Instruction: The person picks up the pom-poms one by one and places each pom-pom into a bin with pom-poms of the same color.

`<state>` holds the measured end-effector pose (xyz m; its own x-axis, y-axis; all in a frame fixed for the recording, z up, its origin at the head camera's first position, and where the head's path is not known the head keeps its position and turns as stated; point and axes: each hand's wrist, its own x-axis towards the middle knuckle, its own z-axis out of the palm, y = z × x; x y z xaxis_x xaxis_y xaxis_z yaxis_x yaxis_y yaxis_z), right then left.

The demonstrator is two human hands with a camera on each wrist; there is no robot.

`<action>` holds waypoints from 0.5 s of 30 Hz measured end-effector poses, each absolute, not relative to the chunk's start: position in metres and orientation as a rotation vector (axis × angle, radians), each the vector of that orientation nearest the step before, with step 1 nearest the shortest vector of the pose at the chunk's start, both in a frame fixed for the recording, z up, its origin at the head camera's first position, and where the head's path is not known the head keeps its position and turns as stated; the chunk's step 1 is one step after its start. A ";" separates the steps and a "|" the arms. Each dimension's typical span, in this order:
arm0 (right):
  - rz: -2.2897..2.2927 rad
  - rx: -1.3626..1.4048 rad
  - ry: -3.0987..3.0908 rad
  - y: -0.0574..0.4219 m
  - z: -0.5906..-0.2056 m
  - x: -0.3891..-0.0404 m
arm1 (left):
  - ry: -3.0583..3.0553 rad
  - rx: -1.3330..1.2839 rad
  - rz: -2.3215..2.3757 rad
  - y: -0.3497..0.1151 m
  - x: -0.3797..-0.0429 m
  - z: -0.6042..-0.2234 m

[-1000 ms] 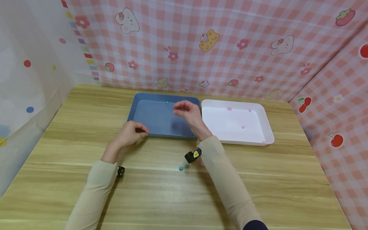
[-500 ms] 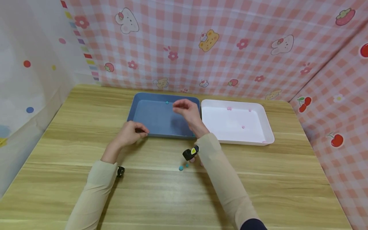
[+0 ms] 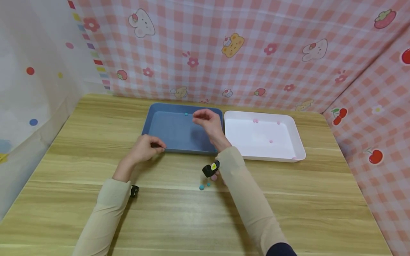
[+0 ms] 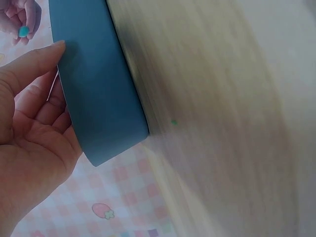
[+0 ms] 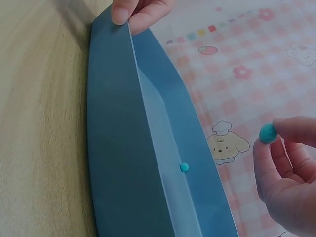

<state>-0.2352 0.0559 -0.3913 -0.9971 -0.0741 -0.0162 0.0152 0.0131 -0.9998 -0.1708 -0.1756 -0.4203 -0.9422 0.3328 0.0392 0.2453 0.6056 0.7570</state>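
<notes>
My left hand [image 3: 144, 147] grips the near rim of the blue tray [image 3: 173, 129] at its left corner, thumb outside and fingers inside in the right wrist view. Over the tray's right half, my right hand [image 3: 209, 124] pinches a small teal ball [image 5: 268, 133] between thumb and fingertips. That ball is hidden in the head view. Inside the tray, another teal ball [image 5: 184, 167] lies by the far wall. Below my right wrist, two teal balls [image 3: 201, 187] rest on the table, with a pink ball [image 3: 214, 177] beside them, partly behind the wrist camera.
Right of the blue tray, close against it, stands a white tray [image 3: 246, 138] with several small pink balls [image 3: 271, 141] in it. Both trays sit at the back of the wooden table [image 3: 160, 220], near a pink checked cloth [image 3: 205, 71].
My right wrist and forearm have shifted slightly left, and a pink ball on the table has come into view beside the wrist camera. My left hand has stayed on the tray rim.
</notes>
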 end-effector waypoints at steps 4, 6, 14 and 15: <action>-2.133 -0.060 2.212 0.056 -0.392 -0.235 | 2.719 0.491 1.255 -0.176 -0.171 -0.420; -2.116 -0.058 2.223 0.056 -0.393 -0.235 | 2.719 0.491 1.254 -0.176 -0.171 -0.420; -2.117 -0.076 2.222 0.058 -0.392 -0.231 | 2.728 0.485 1.261 -0.175 -0.171 -0.420; -2.127 -0.081 2.217 0.059 -0.391 -0.230 | 2.728 0.490 1.265 -0.175 -0.171 -0.420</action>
